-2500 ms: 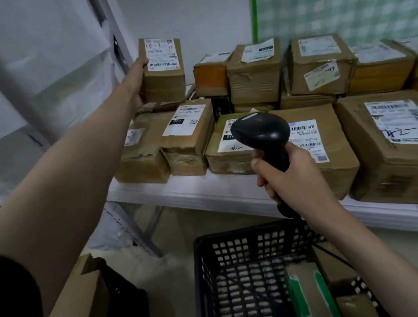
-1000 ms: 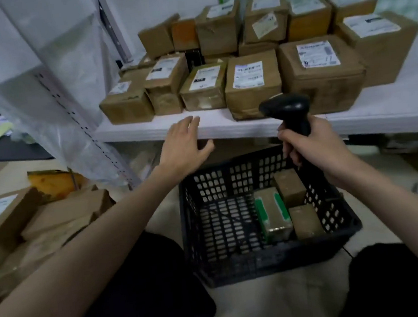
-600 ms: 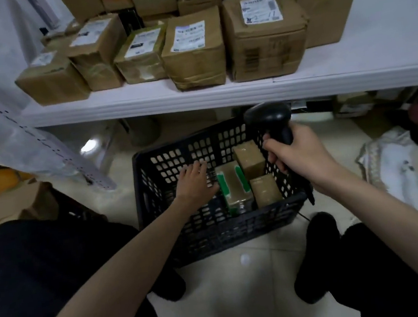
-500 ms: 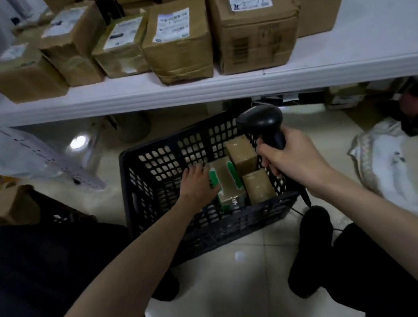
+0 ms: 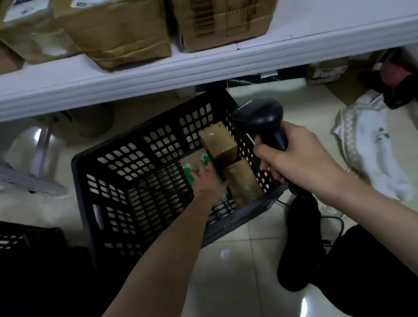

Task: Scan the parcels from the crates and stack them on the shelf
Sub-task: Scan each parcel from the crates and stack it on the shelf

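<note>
The left hand (image 5: 206,178) lay down inside the black perforated plastic crate (image 5: 118,193) at centre frame, palm over the brown parcel banded with green tape (image 5: 187,164). Its fingers rested on the top face, and whether they had curled round an edge could not be told, though the reach suggested this parcel was next to come out. Just right of it, against the crate's right wall, two plain brown taped parcels (image 5: 220,141) stood on end, one behind the other, probably waiting their turn.

The right hand (image 5: 295,157), at centre right just outside the crate, was wrapped round the handle of the black handheld barcode scanner (image 5: 260,116). Its head pointed towards the crate, seemingly kept ready so a label could be read as soon as a parcel came up.

Across the top of the frame ran the white shelf (image 5: 218,63), carrying brown cardboard boxes with printed labels (image 5: 121,25) packed side by side towards the left, likely to keep its bare right stretch for the coming parcels.
</note>
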